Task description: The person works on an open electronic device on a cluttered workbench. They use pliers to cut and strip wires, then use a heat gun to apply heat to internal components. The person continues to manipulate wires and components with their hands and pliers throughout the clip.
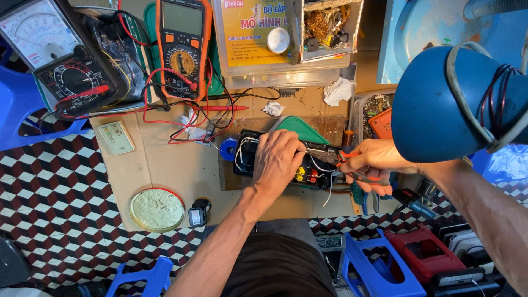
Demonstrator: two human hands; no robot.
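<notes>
Black plastic device with exposed wiring (308, 175): centre of the frame, on brown cardboard (165, 170).
Left hand (276, 159): palm down, pressing on the device.
Right hand (374, 164): clenched around red-handled pliers (352, 165) — jaws at the device's right edge.
Orange digital multimeter (182, 47): upper centre-left — red leads trailing.

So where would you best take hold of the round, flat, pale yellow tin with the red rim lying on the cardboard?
Probably across the rim of the round pale yellow tin, from straight above. It lies flat on the cardboard sheet, showing only its broad face, with free space around its edge. Both hands are busy elsewhere.
</notes>
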